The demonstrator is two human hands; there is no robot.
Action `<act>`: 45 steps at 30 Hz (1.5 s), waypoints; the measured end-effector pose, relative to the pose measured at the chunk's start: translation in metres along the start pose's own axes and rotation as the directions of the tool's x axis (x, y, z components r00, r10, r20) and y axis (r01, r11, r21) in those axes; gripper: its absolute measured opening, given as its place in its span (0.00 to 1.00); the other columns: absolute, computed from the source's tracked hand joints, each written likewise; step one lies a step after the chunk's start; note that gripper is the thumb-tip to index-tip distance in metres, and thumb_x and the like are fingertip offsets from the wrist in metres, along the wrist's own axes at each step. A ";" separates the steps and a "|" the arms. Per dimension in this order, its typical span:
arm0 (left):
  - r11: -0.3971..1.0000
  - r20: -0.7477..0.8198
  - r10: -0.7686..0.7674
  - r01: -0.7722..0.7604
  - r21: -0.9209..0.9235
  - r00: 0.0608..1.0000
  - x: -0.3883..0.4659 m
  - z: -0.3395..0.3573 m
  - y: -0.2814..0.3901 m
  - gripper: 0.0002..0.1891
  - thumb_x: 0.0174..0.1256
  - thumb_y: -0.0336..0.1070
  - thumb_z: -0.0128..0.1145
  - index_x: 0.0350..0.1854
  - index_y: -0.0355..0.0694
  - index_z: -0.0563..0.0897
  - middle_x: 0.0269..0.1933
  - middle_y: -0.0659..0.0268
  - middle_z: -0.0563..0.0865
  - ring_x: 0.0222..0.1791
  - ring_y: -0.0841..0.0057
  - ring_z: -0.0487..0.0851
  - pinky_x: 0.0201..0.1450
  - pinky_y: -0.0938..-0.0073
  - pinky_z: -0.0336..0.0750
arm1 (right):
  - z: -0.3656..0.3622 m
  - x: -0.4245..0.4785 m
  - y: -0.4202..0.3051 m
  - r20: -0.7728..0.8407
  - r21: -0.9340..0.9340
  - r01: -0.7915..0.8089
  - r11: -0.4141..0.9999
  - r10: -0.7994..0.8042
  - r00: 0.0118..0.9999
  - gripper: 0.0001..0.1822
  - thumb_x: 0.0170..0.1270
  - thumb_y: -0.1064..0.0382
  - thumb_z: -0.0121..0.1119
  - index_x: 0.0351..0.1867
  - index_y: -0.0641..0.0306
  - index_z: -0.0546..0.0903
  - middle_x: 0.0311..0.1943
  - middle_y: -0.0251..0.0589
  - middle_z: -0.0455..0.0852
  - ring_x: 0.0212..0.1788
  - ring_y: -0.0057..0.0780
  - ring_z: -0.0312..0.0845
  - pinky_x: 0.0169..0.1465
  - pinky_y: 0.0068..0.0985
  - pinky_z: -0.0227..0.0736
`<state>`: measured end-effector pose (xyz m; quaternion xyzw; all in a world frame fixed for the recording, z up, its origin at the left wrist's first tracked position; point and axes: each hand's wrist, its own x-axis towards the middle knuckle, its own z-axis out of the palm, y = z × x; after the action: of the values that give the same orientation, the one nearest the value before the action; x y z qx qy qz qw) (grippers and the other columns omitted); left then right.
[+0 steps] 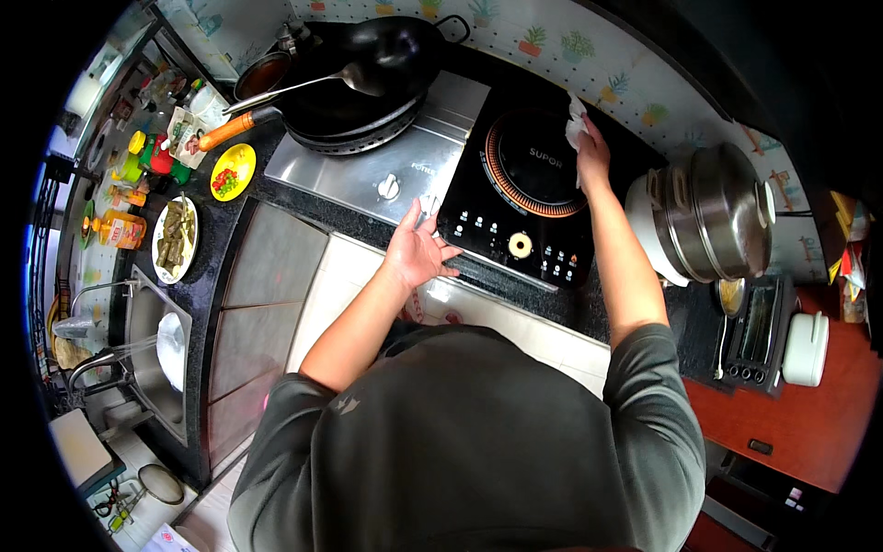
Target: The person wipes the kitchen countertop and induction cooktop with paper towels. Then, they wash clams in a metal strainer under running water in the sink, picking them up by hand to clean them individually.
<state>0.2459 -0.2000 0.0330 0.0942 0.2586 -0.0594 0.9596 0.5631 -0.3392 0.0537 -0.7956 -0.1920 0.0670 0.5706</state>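
Note:
My right hand point(593, 155) grips a crumpled white tissue or cloth point(574, 124) over the back right part of a black Supor induction cooktop point(507, 200). The cooktop has an orange ring and a row of touch symbols along its front. By its front left corner is my left hand point(417, 252), palm up with the fingers apart and nothing held. Just beyond those fingers is the steel gas stove point(431, 124) with a white knob point(388, 186). A black wok point(403, 58) rests on the stove burner, with a metal spatula point(359, 77) across it.
A stacked steel steamer point(717, 214) stands right of the cooktop, near a toaster oven point(757, 338). To the left are a yellow plate point(234, 157) of chopped peppers, an oval plate point(187, 265) of dark green food, bottles, and a sink point(148, 359) with running water.

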 end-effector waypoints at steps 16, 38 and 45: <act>0.999 -0.054 0.010 -0.012 -0.038 0.999 -0.004 0.020 0.004 0.50 0.50 0.83 0.29 0.61 0.43 0.70 0.53 0.58 0.79 0.53 0.55 0.76 0.65 0.35 0.23 | 0.074 0.057 0.022 0.661 -0.565 0.604 0.562 -0.130 0.739 0.27 0.72 0.46 0.35 0.71 0.42 0.54 0.73 0.32 0.45 0.74 0.38 0.31 0.72 0.47 0.27; 0.998 -0.043 0.050 -0.051 -0.033 0.998 -0.002 0.024 -0.003 0.57 0.46 0.85 0.28 0.68 0.39 0.59 0.68 0.50 0.62 0.69 0.45 0.55 0.62 0.37 0.15 | 0.040 -0.115 -0.028 0.873 -0.067 0.870 0.488 -0.394 0.288 0.24 0.67 0.63 0.47 0.65 0.55 0.65 0.66 0.44 0.63 0.70 0.43 0.53 0.70 0.37 0.48; 0.999 0.052 0.038 -0.036 -0.028 0.998 -0.004 0.019 -0.005 0.52 0.51 0.82 0.30 0.69 0.44 0.58 0.70 0.51 0.58 0.71 0.43 0.46 0.61 0.35 0.15 | -0.009 -0.090 -0.031 0.417 0.410 -0.136 0.902 -0.052 0.907 0.20 0.70 0.63 0.43 0.62 0.65 0.68 0.51 0.41 0.79 0.48 0.28 0.77 0.53 0.24 0.70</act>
<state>0.2507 -0.2082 0.0506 0.0843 0.2324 -0.0405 0.9681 0.4760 -0.3730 0.0753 -0.6210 -0.2725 0.2889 0.6758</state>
